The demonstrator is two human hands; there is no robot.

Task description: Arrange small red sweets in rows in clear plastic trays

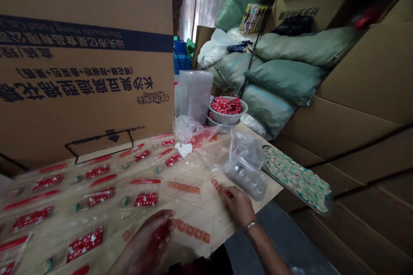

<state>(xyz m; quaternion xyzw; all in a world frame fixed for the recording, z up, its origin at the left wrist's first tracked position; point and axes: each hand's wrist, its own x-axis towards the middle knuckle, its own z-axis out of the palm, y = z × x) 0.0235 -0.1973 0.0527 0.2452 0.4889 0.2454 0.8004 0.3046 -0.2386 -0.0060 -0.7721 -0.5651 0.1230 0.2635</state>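
Observation:
My left hand [148, 240] rests at the near edge of the table, fingers curled over the left end of a row of small orange squares [190, 230] inside a clear bag. My right hand [238, 206] lies to the right, fingers bent onto another short row of orange squares [219, 187] by a clear plastic bag of small pieces [248, 176]. Many clear bags with red packets [97, 197] lie in rows over the left of the wooden table [209, 200].
A big printed cardboard box [84, 60] stands behind the bags. A white basket of red sweets [227, 109] and a stack of clear trays [193, 92] sit at the back. A tray of green-and-tan pieces [297, 178] hangs off the right edge. Sacks [284, 77] and cartons fill the right.

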